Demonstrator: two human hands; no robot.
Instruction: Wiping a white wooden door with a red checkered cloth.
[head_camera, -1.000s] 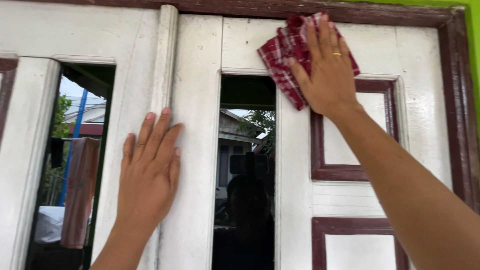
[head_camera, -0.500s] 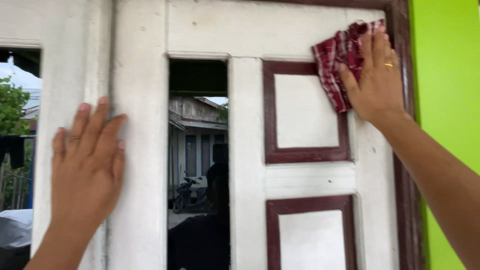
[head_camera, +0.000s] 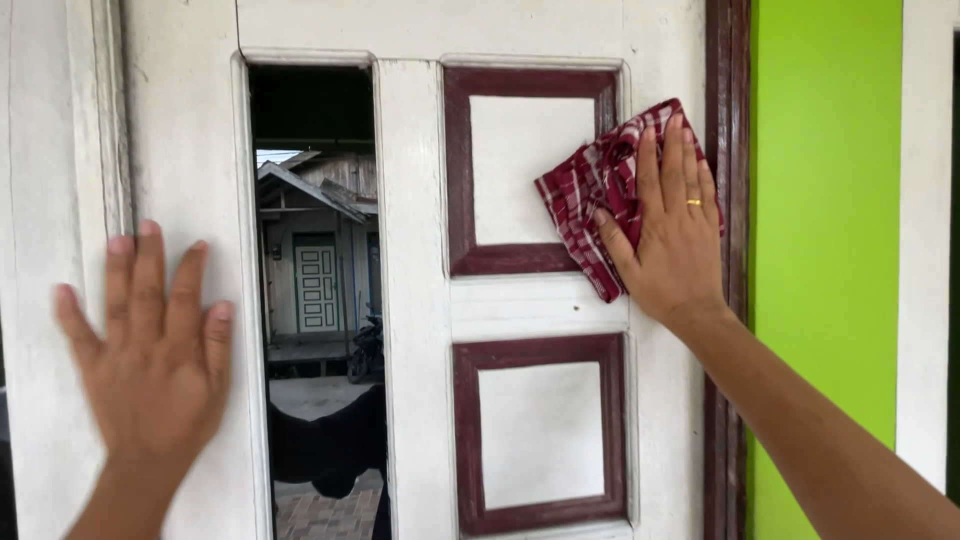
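Note:
A white wooden door (head_camera: 415, 300) with dark red trimmed panels fills the view. My right hand (head_camera: 672, 230), with a gold ring on one finger, presses a red and white checked cloth (head_camera: 590, 195) flat against the door's right stile, beside the upper panel (head_camera: 520, 170). My left hand (head_camera: 150, 350) lies with fingers spread on the white frame at the left, holding nothing. It looks slightly blurred.
A narrow glass pane (head_camera: 315, 290) in the door reflects a house, a motorbike and a dark figure. A lower red-trimmed panel (head_camera: 540, 435) sits below the cloth. A dark red door frame (head_camera: 727, 150) and a bright green wall (head_camera: 825, 220) lie to the right.
My right hand has slid the cloth down from the door's top right corner to beside the upper panel. The view has shifted right and down. My left hand has dropped lower on the frame.

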